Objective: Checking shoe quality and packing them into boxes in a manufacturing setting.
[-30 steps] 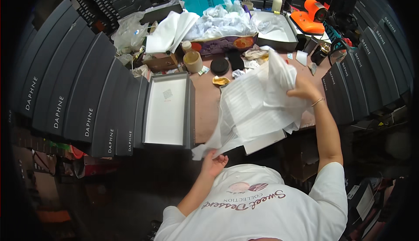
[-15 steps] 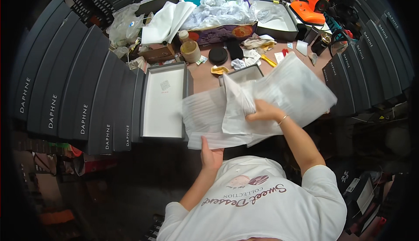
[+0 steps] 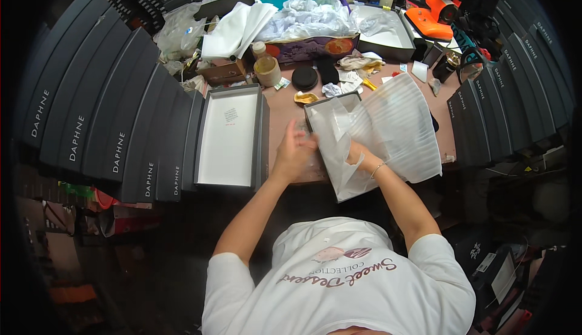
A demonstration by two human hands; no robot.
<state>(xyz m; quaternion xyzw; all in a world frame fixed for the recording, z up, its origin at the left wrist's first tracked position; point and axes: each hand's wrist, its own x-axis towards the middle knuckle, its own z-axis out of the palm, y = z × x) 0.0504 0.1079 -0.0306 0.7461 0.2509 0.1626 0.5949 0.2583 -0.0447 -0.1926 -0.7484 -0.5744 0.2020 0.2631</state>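
Wrap [image 3: 397, 132] has left the left hand [image 3: 296, 148], now open; right hand's [image 3: 362, 158] grip hidden: seemingly lining the box [image 3: 347, 100], smoothing needed.

A loose white T-shirt [image 3: 342, 311] with wide short sleeves [image 3: 439, 256], its front printed with curving maroon lettering [image 3: 339, 279] below a pale pink rounded shape [image 3: 329, 254] and a maroon oval [image 3: 358, 253]; a thin bracelet [image 3: 377, 170] circles the right wrist.
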